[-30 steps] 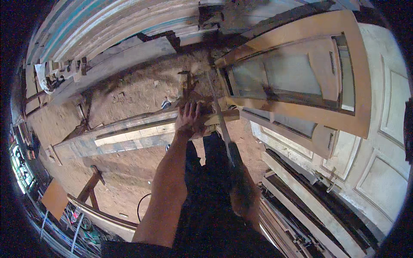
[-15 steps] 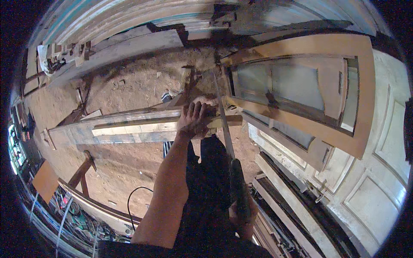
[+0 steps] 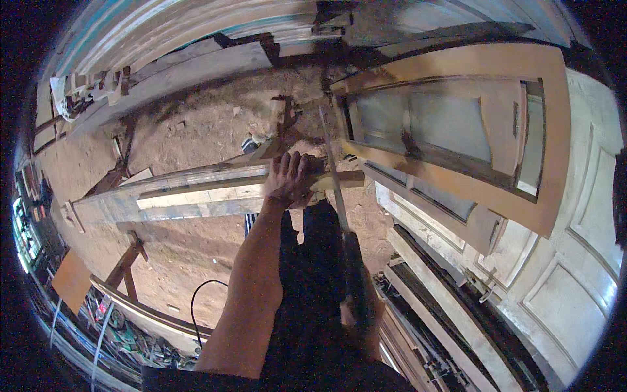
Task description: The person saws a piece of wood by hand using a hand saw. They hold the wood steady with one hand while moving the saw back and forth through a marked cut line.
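Note:
My left hand is closed over a pale wood strip, holding it down on a long plank bench. In my right hand, low in the view and partly in shadow, is the dark handle of a handsaw. Its long narrow blade points away from me and crosses the strip just right of my left hand. A short end of the wood sticks out to the right beyond the blade. How deep the blade sits in the wood I cannot tell.
A brown door frame with glass panes leans at the right, by a white panelled door. Long boards lie beside my right arm. A cluttered heap fills the lower left, near a black cable. Stacked planks stand at the back.
The handsaw's handle and my right hand have moved slightly forward and left. My left hand stays on the wood strip. The whole view has shifted a little.

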A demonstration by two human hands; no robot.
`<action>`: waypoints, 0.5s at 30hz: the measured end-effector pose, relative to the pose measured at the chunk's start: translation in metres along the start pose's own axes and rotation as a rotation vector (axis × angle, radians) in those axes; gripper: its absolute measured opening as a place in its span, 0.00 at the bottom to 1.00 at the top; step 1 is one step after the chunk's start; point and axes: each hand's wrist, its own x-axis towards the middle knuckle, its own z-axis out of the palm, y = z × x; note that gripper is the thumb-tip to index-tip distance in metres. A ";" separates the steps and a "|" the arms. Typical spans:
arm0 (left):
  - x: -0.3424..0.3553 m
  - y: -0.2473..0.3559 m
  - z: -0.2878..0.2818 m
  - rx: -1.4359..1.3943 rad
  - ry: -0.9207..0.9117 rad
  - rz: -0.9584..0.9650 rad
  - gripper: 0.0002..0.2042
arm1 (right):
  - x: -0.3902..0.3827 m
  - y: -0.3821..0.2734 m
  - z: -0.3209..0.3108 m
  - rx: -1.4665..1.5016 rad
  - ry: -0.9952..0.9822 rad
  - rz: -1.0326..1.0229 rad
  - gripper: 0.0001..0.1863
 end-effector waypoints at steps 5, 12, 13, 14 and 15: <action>0.002 0.001 0.000 0.014 0.020 -0.023 0.52 | 0.045 -0.005 0.014 0.271 -0.018 0.031 0.31; -0.001 -0.004 0.011 -0.045 0.143 0.016 0.53 | 0.016 -0.017 0.017 0.274 0.116 -0.033 0.30; 0.001 -0.005 0.013 -0.045 0.181 0.022 0.52 | 0.021 -0.021 0.015 0.302 0.095 -0.009 0.30; 0.003 -0.005 0.014 -0.052 0.178 0.024 0.52 | 0.029 -0.026 0.013 0.331 0.080 0.011 0.30; -0.007 -0.012 0.013 -0.040 0.164 -0.007 0.52 | 0.051 -0.043 0.004 0.396 -0.012 0.042 0.31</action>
